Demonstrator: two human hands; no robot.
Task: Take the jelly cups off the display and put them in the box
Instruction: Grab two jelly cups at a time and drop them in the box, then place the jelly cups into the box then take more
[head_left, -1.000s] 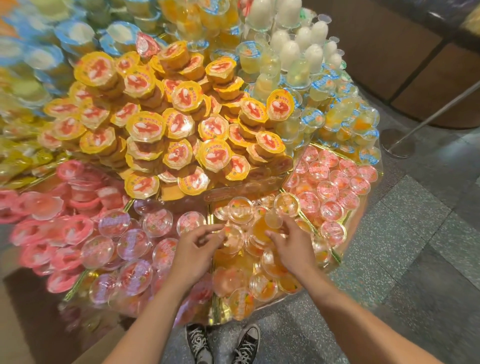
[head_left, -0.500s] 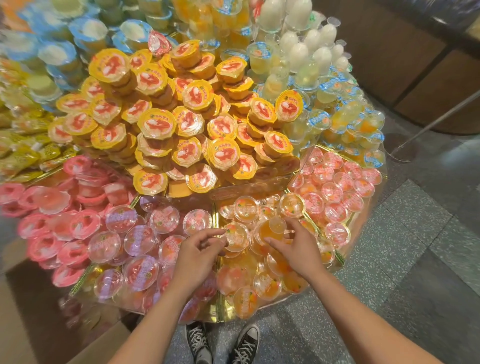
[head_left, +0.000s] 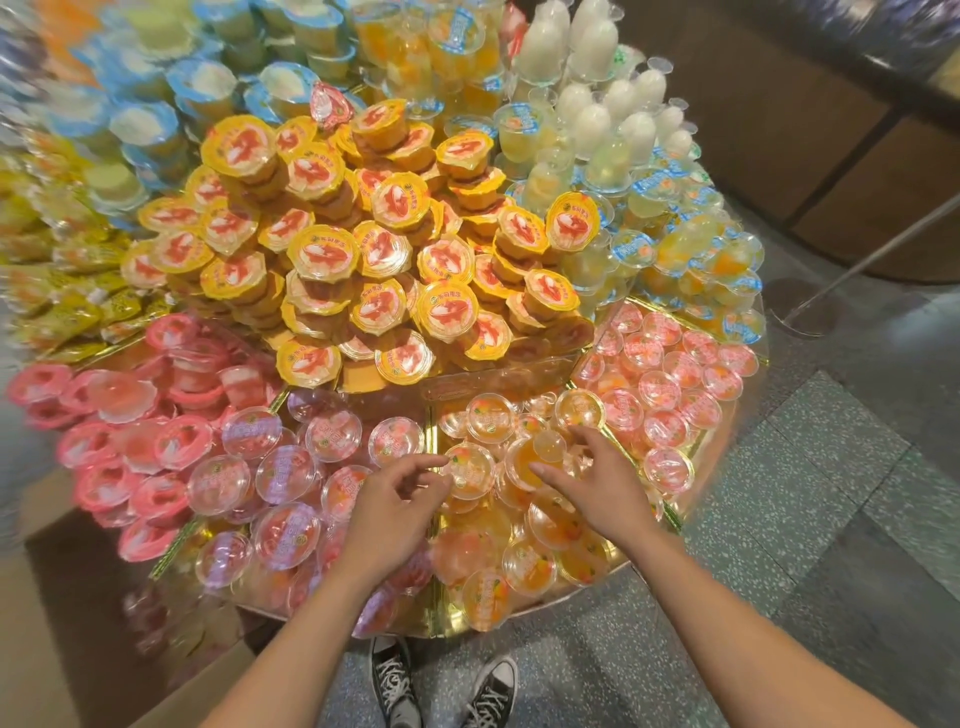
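Clear orange jelly cups (head_left: 524, 566) are heaped in the display's gold-lined front compartment (head_left: 441, 631). One tilted cup (head_left: 540, 447) is touched by the right hand (head_left: 597, 483), fingers spread. The left hand (head_left: 395, 499) is held beside another cup (head_left: 470, 470), fingers loosely curled, nothing pinched. Purple-lidded cups (head_left: 285, 525) are packed in the adjoining compartment.

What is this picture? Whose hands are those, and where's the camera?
There's no machine here. A person wears a camera on their head, so you look down at their two bare hands. In front is a display heaped with jelly cups: yellow-lidded ones piled in the middle, pink ones left, orange cups nearest. The right hand lies open on the orange cups. The left hand curls beside one clear cup; I can't tell if it grips it. Their sneakers show below.
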